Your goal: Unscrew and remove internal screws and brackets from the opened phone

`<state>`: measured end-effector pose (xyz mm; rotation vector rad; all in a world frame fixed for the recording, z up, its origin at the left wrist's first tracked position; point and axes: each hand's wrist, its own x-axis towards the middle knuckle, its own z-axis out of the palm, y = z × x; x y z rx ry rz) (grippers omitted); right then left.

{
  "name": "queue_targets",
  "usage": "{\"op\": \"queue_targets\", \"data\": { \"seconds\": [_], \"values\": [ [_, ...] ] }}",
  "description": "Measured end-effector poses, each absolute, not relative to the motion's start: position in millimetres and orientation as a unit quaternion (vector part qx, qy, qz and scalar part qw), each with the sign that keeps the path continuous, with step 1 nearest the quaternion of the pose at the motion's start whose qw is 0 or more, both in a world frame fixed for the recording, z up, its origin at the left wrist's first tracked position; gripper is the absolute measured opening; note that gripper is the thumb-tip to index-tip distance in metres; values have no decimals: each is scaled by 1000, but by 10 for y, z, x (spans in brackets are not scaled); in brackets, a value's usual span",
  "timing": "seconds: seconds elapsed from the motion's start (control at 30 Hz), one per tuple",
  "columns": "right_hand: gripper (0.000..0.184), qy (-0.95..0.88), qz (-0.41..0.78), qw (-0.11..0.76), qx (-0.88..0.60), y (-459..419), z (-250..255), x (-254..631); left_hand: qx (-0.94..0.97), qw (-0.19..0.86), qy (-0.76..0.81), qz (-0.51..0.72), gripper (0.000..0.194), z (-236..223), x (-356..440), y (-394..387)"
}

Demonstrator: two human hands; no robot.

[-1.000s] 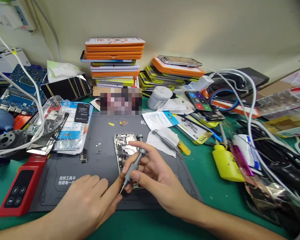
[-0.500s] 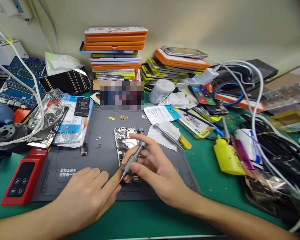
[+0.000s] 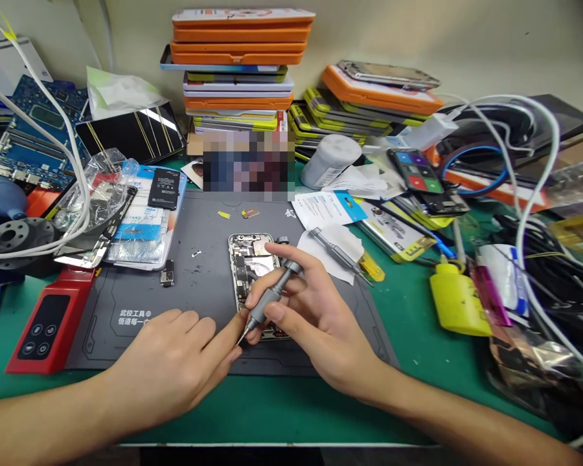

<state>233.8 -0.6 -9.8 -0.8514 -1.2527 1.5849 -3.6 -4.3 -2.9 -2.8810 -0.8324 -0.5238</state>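
Note:
An opened smartphone (image 3: 241, 265), its inner parts bare, lies on the grey work mat (image 3: 189, 213), partly covered by my right hand. My right hand (image 3: 311, 310) grips a grey precision screwdriver (image 3: 262, 307), tilted with its thin tip down and left. A second dark round knob (image 3: 282, 240) shows just behind the index finger; what it belongs to is hidden. At the screwdriver's tip, my left hand (image 3: 179, 362) has its index finger and thumb close together, the other fingers curled. Whatever they pinch cannot be made out.
Another screwdriver (image 3: 335, 249) rests on white tissue to the right. Small parts, including a camera-like module (image 3: 167, 273), lie on the mat. A red device (image 3: 43, 323) stands left, a yellow bottle (image 3: 459, 301) right. Stacked orange cases (image 3: 238, 52) and white cables (image 3: 525, 233) surround the area.
The camera view has shifted a little, so the bench appears higher in the picture and its front edge shows. Both hands keep nearly the same pose around the screwdriver.

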Motion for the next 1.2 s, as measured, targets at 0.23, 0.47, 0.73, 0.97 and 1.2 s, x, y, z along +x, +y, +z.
{"op": "queue_targets", "data": {
  "seconds": [0.23, 0.47, 0.73, 0.97, 1.2],
  "values": [
    [47, -498, 659, 455, -333, -13, -95, 2348, -945, 54, -274, -169, 28, -28, -37, -57],
    [46, -502, 654, 449, -345, -11, -81, 2339, -946, 57, -271, -166, 25, -35, -37, -61],
    [48, -509, 649, 443, -350, -13, -91, 2354, -945, 55, -272, -174, 28, -24, -28, -55],
    [46, -497, 653, 458, -342, -15, -91, 2356, -946, 51, -271, -172, 29, -24, -28, -52],
    [46, -502, 655, 455, -335, -16, -83, 2349, -945, 50, -272, -175, 27, -29, -21, -46]
  ]
}}
